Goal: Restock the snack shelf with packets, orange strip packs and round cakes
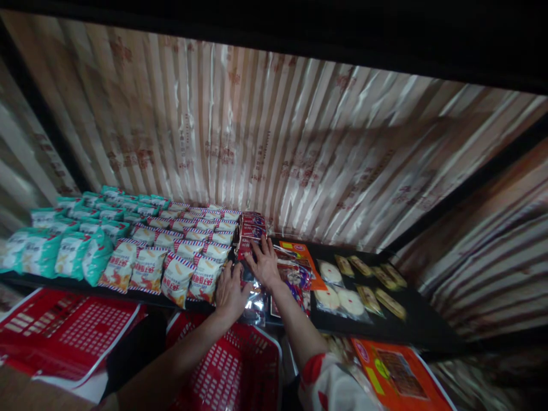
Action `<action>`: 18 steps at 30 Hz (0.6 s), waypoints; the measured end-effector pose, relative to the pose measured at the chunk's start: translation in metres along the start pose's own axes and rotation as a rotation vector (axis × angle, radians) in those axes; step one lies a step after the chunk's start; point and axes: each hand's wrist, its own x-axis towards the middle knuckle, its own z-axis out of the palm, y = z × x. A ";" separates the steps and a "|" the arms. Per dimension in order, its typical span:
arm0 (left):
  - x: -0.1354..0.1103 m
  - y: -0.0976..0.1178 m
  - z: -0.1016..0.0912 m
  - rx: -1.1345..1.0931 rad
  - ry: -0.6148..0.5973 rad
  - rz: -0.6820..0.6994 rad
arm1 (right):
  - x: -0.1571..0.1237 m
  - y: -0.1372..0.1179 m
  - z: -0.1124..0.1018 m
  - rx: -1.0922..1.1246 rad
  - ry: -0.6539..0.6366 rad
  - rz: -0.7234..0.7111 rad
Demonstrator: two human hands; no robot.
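Observation:
My right hand (264, 267) reaches onto the black shelf (422, 311), its fingers spread over the near end of a row of dark red snack packets (253, 224). Beside it, my left hand (232, 292) has its fingers stretched forward, against or close to the right edge of the white snack bags with striped tops (205, 278). Between the two wrists lies a shiny silver packet (256, 305), partly covered by my hands. Whether the fingertips grip any packet cannot be made out. Right of my right hand are an orange packet (314, 277) and purple packets (299, 294).
Teal bags (71, 251) fill the shelf's left end. Round white cakes (351, 301) and wrapped yellowish snacks (390, 303) lie at the right. Below are red baskets (222, 365) and a large orange packet (402, 374). A dark beam (299, 34) crosses overhead.

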 end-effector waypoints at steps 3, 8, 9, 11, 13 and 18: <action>0.000 -0.001 0.003 -0.024 -0.006 0.008 | -0.002 0.000 0.000 0.006 0.008 0.008; 0.000 -0.002 0.009 -0.014 0.055 0.058 | 0.002 0.002 0.001 -0.011 -0.021 -0.002; 0.000 -0.002 0.011 -0.006 0.080 0.086 | 0.004 0.003 0.001 -0.015 -0.027 -0.005; -0.001 -0.003 0.014 0.003 0.118 0.151 | 0.006 0.004 0.001 -0.023 -0.033 -0.007; -0.001 -0.004 0.016 0.002 0.128 0.205 | 0.008 0.004 0.001 -0.029 -0.037 -0.009; -0.002 -0.001 0.016 0.019 0.132 0.284 | 0.013 0.005 -0.001 -0.027 -0.049 -0.012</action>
